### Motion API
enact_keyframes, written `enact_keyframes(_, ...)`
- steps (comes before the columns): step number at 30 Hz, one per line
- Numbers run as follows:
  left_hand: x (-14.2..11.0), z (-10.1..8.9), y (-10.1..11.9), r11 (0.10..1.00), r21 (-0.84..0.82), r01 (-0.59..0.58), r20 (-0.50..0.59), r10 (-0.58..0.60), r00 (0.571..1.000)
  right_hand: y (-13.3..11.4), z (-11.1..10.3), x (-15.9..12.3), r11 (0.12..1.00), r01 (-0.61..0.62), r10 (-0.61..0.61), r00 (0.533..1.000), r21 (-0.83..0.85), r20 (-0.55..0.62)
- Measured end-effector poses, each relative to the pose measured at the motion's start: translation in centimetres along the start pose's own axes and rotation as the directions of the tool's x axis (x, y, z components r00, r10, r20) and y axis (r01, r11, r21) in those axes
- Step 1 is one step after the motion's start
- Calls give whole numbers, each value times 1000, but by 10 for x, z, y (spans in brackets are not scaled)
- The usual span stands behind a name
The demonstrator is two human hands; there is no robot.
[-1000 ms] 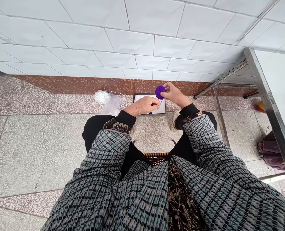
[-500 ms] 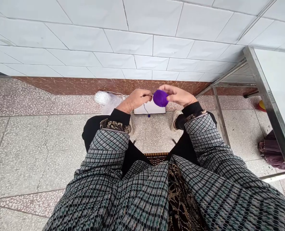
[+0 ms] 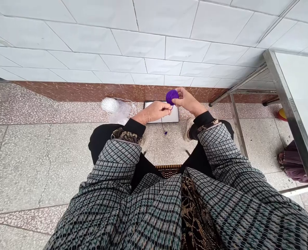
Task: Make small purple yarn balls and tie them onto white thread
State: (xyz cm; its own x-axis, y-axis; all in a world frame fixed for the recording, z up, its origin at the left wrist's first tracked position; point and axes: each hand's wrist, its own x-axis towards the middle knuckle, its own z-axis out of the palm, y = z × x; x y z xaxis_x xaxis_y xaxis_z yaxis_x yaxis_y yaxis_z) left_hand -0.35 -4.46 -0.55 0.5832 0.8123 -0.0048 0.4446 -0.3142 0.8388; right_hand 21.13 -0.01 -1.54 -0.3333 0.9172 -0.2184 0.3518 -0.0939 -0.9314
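Note:
My right hand (image 3: 187, 101) is closed round a small purple ball of yarn (image 3: 171, 96), held out in front of my knees. My left hand (image 3: 157, 111) sits just below and left of the ball, its fingers pinched on the purple strand (image 3: 163, 125). That strand hangs down from the pinch and ends in a small knot or bead above the floor. Both arms wear checked sleeves.
A white-faced flat board (image 3: 171, 117) lies on the floor under my hands, by the wall. A white yarn ball in clear plastic (image 3: 115, 107) lies to its left. A steel table (image 3: 286, 93) stands at the right, a dark red cloth (image 3: 293, 163) beneath it. A woven stool edge (image 3: 168, 169) shows between my legs.
The ball was lowered and turned face-on half a second ago, then raised again. My left hand rose beside it, then dropped back below, and more of the strand hangs free.

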Motion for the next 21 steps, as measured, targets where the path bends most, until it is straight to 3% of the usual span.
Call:
enact_keyframes(2, -1, -3, -2, 1000, 13, 25, -63, -24, 998, -4, -1, -6, 990, -15, 42, 981, -143, 187)
enact_keyframes(4, -2, -6, -4, 999, 23, 37, -118, -34, 992, -10, -4, -12, 981, -16, 100, 899, -196, 426)
enact_keyframes(6, -3, -10, -5, 999, 23, 38, -141, -35, 989, -14, -7, -17, 993, -20, 85, 804, -117, 589)
enact_keyframes(8, -3, -13, -5, 999, 9, 48, -157, -46, 987, -17, -11, -20, 998, -23, -15, 776, 51, 630)
enact_keyframes(10, -3, -15, -5, 998, -9, 65, -183, -65, 981, -20, -14, -22, 972, -2, -130, 830, 236, 542)
enact_keyframes(14, 0, -12, -5, 997, -41, 72, -186, -78, 979, -25, -17, -19, 908, 120, -204, 963, 401, 175)
enact_keyframes(17, 1, -6, -3, 998, -55, 37, -66, -40, 997, -20, -16, -11, 929, 148, -158, 987, 339, 0)
enact_keyframes(19, 0, -3, -1, 999, -54, 3, 21, -2, 1000, -12, -13, -3, 959, 107, -96, 994, 262, -53)
enact_keyframes(21, -1, -3, 1, 999, -48, -11, 29, 13, 1000, -4, -10, 1, 986, 38, -22, 995, 164, -97)
